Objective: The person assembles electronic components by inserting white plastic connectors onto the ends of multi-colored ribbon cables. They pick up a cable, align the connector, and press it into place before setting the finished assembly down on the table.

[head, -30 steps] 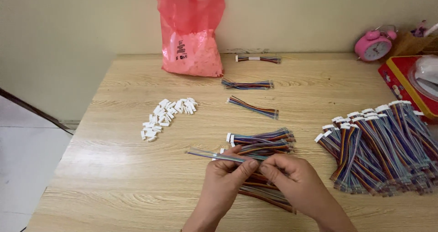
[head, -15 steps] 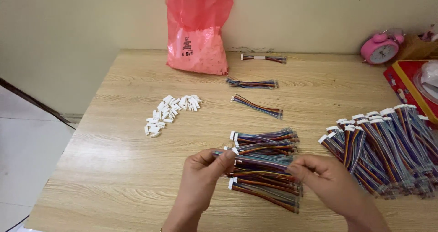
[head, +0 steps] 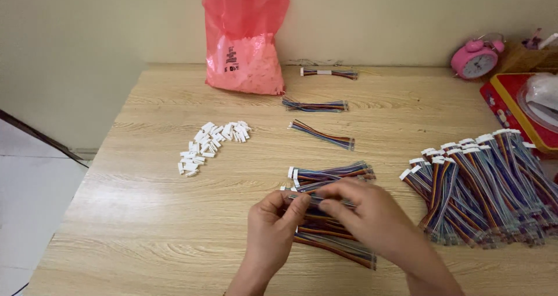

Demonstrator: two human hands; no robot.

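wire harness handling at the wooden table

head view. both hands worked over a small pile of multicoloured wire harnesses near the front edge of the wooden table. the left hand pinched one end of a single wire harness between thumb and fingertips. the right hand was closed over the same harness further along, fingers curled down on it. the harness lay stretched between the two hands, just above the pile.

handling, as judged: the harness appeared light, thin and limp along its length, stiff only at the small white connector at its end. a pinch grip at or just behind the connector looked the most secure hold; the loose wires would sag and could tangle with those beneath.

surroundings. a larger heap of finished harnesses lay to the right, well apart from the pile. loose white connector housings lay scattered to the left. three separate harness bundles lay further back. a red plastic bag stood against the wall, a pink alarm clock sat in the far right corner, and a red tray sat at the right edge. the table top was flat, pale wood grain; light floor showed to the left.
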